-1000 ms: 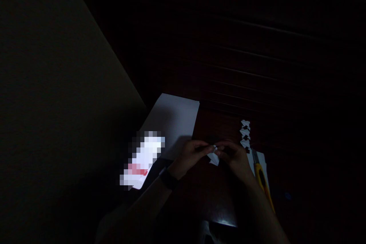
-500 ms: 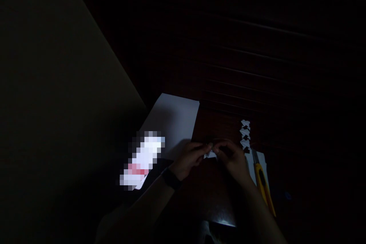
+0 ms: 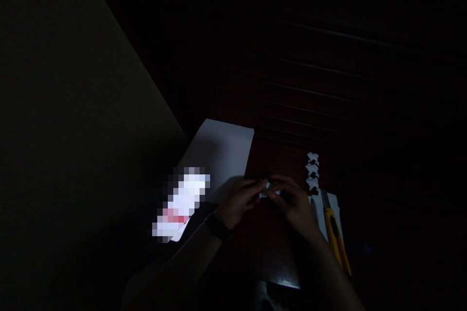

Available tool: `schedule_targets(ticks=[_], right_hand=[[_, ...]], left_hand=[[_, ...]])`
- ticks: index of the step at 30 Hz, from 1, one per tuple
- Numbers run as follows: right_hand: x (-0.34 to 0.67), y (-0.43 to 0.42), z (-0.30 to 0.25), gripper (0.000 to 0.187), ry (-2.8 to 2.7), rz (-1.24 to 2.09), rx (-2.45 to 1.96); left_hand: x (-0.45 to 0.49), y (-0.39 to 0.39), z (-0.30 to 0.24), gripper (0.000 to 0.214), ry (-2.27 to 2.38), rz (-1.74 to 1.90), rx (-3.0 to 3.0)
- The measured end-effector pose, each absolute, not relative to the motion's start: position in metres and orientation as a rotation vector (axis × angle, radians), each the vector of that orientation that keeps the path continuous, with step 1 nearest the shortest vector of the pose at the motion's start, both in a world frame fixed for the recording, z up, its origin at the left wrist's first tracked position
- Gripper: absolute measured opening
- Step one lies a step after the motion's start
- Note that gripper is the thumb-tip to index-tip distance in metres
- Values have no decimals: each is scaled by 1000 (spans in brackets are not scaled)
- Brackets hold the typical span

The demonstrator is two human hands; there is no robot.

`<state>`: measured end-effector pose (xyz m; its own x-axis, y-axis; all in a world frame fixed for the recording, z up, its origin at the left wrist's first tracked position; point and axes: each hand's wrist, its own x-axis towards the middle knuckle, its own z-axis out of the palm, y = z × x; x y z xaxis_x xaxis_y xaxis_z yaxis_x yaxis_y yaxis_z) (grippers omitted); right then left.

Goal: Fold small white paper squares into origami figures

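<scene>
The scene is very dark. My left hand and my right hand meet over a dark wooden table, fingers pinched together on a small folded white paper piece. Most of the piece is hidden by my fingertips. A dark band sits on my left wrist. A short column of folded white paper pieces lies just right of my right hand.
A white paper sheet lies left of my hands, with a blurred white and red item beside it. A yellow utility knife rests on a white strip at the right. A pale wall fills the left.
The paper piece showed more below my fingers a second ago; now it is smaller and tucked between my fingertips. Both hands shifted slightly up and closer together.
</scene>
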<state>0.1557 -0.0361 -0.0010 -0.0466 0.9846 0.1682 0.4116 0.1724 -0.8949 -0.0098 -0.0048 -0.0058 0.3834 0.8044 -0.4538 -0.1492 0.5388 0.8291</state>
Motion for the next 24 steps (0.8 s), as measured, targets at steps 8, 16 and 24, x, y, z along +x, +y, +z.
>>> schedule_targets(ticks=[8,16,24], right_hand=[[155,-40,3,18,-1771,674,-1379],[150,-43,0,17,-1798,576,-1369],[150,-42,2,15,-1757,581,-1369]], left_hand=[[-9,-4,-7,35,1018,719,879],[-8,-3,-13,38,1013,720,952],[-8,-4,-10,39,1028,727,953]])
